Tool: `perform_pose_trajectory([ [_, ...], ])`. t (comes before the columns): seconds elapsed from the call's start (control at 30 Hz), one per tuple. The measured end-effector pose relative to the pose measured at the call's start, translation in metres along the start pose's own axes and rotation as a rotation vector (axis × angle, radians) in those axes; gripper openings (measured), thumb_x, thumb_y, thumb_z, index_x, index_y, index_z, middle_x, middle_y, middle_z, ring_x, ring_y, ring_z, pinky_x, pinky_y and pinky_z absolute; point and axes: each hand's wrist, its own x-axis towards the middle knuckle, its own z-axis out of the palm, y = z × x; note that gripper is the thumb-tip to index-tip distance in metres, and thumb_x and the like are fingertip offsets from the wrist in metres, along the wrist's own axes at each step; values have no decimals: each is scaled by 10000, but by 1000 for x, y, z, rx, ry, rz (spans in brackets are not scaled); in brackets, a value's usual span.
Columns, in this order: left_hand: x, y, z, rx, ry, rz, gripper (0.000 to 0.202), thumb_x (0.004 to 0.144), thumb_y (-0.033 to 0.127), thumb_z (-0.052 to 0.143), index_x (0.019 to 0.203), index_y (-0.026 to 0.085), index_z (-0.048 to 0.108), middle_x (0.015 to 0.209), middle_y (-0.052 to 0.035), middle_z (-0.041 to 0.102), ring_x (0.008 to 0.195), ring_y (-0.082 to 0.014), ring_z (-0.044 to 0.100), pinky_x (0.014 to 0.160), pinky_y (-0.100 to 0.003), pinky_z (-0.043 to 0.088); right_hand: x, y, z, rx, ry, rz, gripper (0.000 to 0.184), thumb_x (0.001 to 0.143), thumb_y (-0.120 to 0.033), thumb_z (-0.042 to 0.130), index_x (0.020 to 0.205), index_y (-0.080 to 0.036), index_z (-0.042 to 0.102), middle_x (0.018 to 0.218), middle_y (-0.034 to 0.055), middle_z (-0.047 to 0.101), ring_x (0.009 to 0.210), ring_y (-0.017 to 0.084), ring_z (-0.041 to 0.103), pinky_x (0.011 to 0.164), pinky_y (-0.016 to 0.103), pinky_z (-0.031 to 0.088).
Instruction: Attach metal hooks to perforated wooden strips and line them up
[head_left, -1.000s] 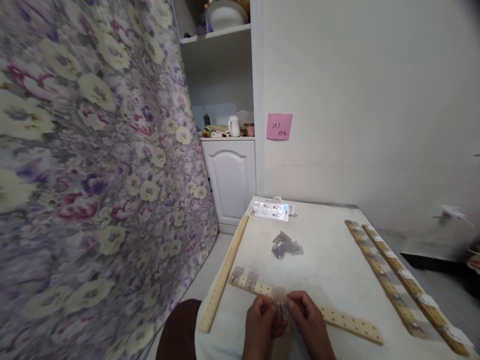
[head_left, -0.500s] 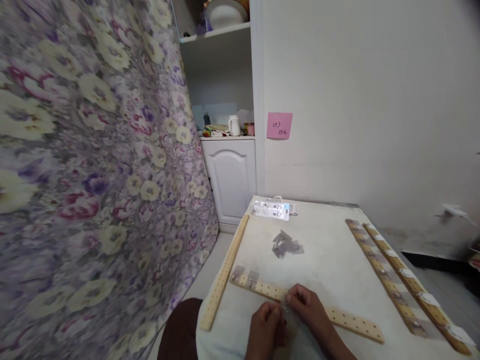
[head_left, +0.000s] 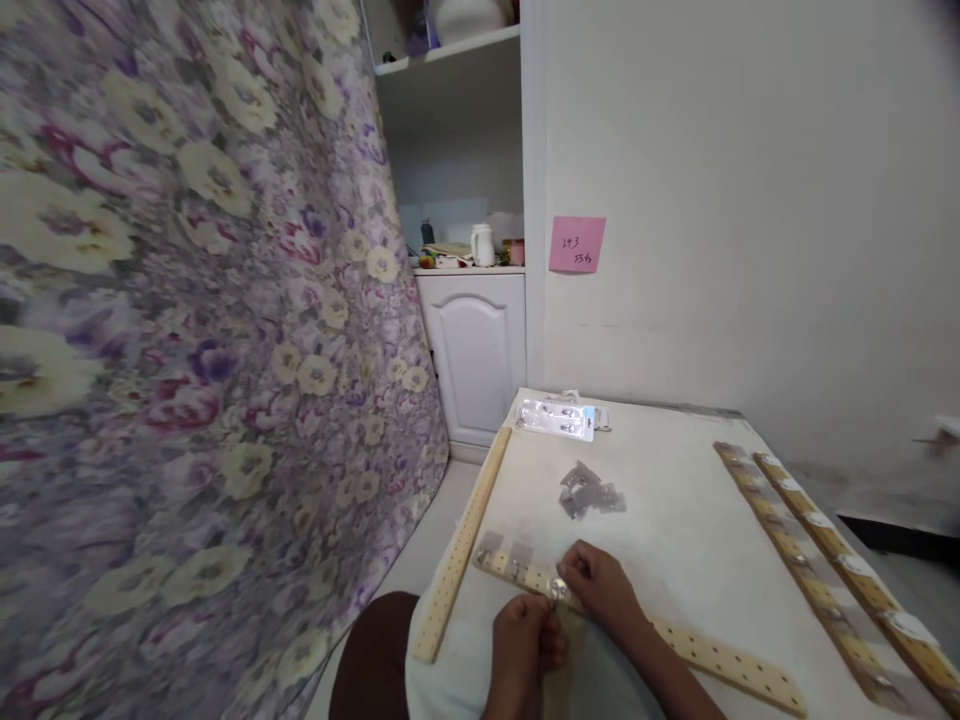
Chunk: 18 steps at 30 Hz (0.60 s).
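A small clear packet with a shiny metal piece (head_left: 558, 589) is over a pale wooden strip with rows of holes (head_left: 720, 655). My left hand (head_left: 525, 637) is closed, its thumb and finger pinching the packet's near edge. From the right, my right hand (head_left: 598, 582) pinches the packet's other side, its wrist crossing above the strip. Towards the strip's left end, two similar clear packets (head_left: 516, 562) lie across the holes. Beyond my hands is a loose pile of clear packets (head_left: 589, 492). Fingers partly hide the held packet.
Another holed wooden strip (head_left: 461, 550) lies along the table's left edge. On the right are one strip bearing clear packets (head_left: 802, 570) and another with white round pieces (head_left: 855, 565). A blister pack (head_left: 556, 419) lies at the back, before the wall.
Both hands have shifted left and away along the strip, bringing the packet from its near edge to above it. The whole view has turned slightly left.
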Motion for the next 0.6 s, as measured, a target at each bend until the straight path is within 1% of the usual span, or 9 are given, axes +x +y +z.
perform_pose_trajectory([
  [0.1, 5, 1, 0, 1, 24, -8, 187, 654, 313, 596, 627, 181, 465, 483, 41, 561, 366, -69, 481, 382, -183, 310, 7, 1, 4, -62, -12, 4, 147, 743, -325, 515, 664, -212, 566, 607, -36, 583, 604, 129, 528, 587, 228, 360],
  [0.27, 11, -1, -1, 22, 39, -33, 172, 672, 325, 575, 655, 176, 493, 503, 20, 599, 357, -81, 510, 365, -182, 296, 15, 8, 12, -69, -38, 21, 139, 735, -310, 518, 660, -205, 568, 602, -29, 595, 606, 134, 540, 591, 230, 368],
  [0.4, 14, -2, 0, 48, 60, -48, 146, 702, 303, 542, 654, 178, 486, 483, 20, 597, 339, -82, 509, 346, -175, 278, 16, 9, 13, -74, -36, 28, 145, 746, -310, 502, 660, -210, 561, 609, -29, 603, 613, 133, 539, 587, 228, 361],
  [0.6, 15, -2, 2, 59, 82, -49, 134, 710, 286, 533, 647, 183, 475, 469, 23, 593, 333, -80, 503, 333, -170, 259, 13, 3, 12, -126, -40, 62, 154, 764, -329, 495, 675, -222, 562, 627, -32, 610, 618, 132, 542, 578, 231, 332],
])
